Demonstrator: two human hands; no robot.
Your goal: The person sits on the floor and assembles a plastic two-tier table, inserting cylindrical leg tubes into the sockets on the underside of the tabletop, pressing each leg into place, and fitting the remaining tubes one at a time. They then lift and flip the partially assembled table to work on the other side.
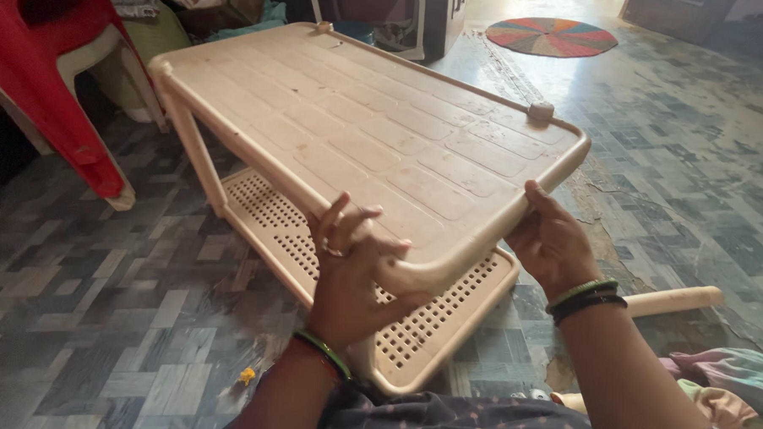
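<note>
A beige plastic table point(376, 121) with a patterned top stands on the tiled floor in front of me. Its lower shelf point(271, 219) is perforated with small square holes. My left hand point(350, 273), with a ring and green bangles, grips the table's near corner from below and the side. My right hand point(554, 242), wearing dark and green bangles, holds the near right edge of the tabletop, thumb on top. A small round cap point(541, 110) sits in the far right corner of the top.
A loose beige table leg point(674, 301) lies on the floor at my right. A chair with red cloth point(57, 68) stands at the left. A round multicoloured mat point(551, 36) lies far back. A small yellow scrap point(247, 376) lies near my left arm.
</note>
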